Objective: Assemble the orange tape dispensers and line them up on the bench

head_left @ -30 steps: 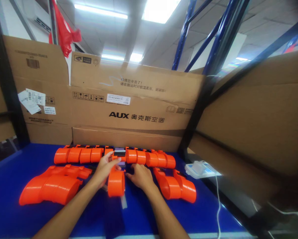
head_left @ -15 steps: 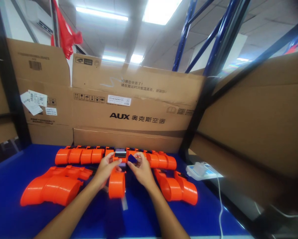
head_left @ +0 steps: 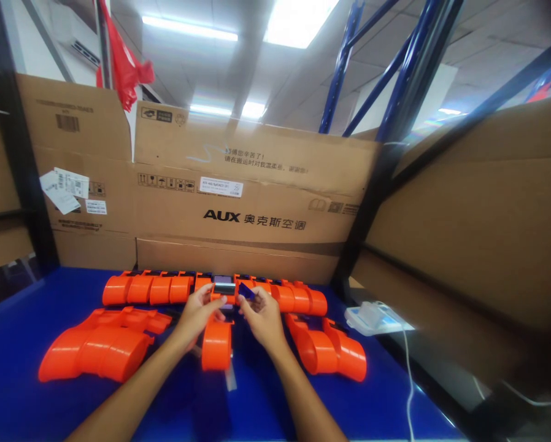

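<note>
Left hand (head_left: 200, 313) curled round the upper end of an orange plastic housing (head_left: 216, 344) standing on the blue table (head_left: 22, 405); fingers closed on it near the dark fitting (head_left: 223, 286) at its top. Right hand (head_left: 262, 316) raised beside it, thumb and forefinger pinched on a small dark blue piece (head_left: 246, 290), held just right of the fitting and close to touching it.

Surroundings, big to small:
- Cardboard cartons (head_left: 238, 209) walling the back of the table, more cardboard on the right; blue rack uprights (head_left: 344, 55) above.
- Row of like orange housings (head_left: 151, 288) along the foot of the cartons, side by side, touching.
- Heap of larger orange shells (head_left: 96, 350) to the left; two more (head_left: 331, 350) to the right of the hands.
- White box with a cable (head_left: 372, 316) at the table's right edge.

Handling, as judged: housing looks to be rigid moulded plastic, hollow, so light and stiff; glossy curved barrel likely slick, better taken at the squarer top end near the fitting, where the left hand has it. Blue piece is tiny and thin, probably near weightless; fingertip pinch by its edges suits it. Easily dropped, and hard to spot against the blue table. Its exact shape is too small to make out.
</note>
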Motion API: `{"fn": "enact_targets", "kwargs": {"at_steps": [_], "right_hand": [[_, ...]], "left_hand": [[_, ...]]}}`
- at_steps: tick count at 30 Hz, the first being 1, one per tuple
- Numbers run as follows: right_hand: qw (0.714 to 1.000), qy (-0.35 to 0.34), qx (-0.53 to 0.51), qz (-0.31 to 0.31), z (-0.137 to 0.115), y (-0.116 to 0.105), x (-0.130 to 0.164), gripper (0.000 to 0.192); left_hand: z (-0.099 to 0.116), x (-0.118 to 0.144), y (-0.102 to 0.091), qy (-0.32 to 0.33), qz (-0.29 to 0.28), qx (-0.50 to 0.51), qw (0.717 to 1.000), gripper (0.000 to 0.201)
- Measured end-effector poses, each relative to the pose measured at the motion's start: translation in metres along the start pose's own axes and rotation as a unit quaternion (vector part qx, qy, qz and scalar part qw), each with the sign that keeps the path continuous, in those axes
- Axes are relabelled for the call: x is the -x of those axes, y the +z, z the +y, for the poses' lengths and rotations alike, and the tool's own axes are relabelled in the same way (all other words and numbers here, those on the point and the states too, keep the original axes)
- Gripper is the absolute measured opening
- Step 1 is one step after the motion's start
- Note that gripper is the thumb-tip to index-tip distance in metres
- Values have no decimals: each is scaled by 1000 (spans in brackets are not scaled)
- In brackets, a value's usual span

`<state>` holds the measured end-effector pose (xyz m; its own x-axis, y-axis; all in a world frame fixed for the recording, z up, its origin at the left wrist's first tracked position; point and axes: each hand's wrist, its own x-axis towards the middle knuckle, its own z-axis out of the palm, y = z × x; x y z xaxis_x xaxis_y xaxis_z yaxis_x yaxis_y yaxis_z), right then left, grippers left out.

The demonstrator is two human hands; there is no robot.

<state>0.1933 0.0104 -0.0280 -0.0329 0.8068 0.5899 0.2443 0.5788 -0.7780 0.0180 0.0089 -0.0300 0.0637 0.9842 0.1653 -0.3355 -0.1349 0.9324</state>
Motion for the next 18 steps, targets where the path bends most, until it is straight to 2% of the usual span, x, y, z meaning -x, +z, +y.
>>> {"fn": "enact_targets", "kwargs": {"at_steps": [5,10,18], "right_hand": [[996,-38,85,2,-7,-1,3,28],[996,-36,75,14,-8,-3,4,27],[996,-48,67,-27,-5,-2,1,27]], "left_hand": [[0,-1,-1,15,6,-10,1000,56],[-1,-1,-1,15,7,-5,1000,57],[1,0,0,18,6,-3,1000,56]]}}
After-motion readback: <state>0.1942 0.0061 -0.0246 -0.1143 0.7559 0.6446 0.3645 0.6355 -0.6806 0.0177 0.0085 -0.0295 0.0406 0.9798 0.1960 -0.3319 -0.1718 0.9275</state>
